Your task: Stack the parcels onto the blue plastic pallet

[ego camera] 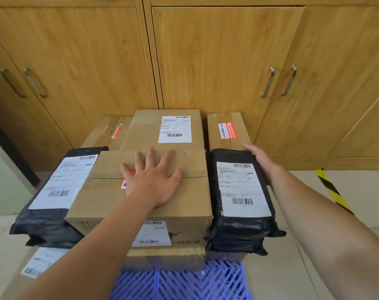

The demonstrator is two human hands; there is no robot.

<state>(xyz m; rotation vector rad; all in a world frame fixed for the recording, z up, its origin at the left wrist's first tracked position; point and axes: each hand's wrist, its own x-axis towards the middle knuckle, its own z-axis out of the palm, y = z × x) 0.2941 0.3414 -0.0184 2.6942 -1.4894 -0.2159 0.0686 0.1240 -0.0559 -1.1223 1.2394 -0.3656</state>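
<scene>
A blue plastic pallet (184, 282) lies on the tiled floor (357, 191), stacked with parcels. At the front centre, a taped cardboard box (102, 191) sits on a lower box (167, 258). The person's left hand (154, 182) rests flat on its top, fingers straight and spread, gripping nothing. Just right of it stands a black parcel (242, 191) with a white label. The right hand (262, 163) holds its far right side, thumb over the far edge; the other fingers are hidden, so their curl cannot be told. A second black parcel (54, 191) lies on the left, touching the box. Three more cardboard boxes (162, 131) sit behind. Wooden cabinets (216, 61) stand beyond, and yellow-and-black tape (333, 191) marks the floor on the right.
</scene>
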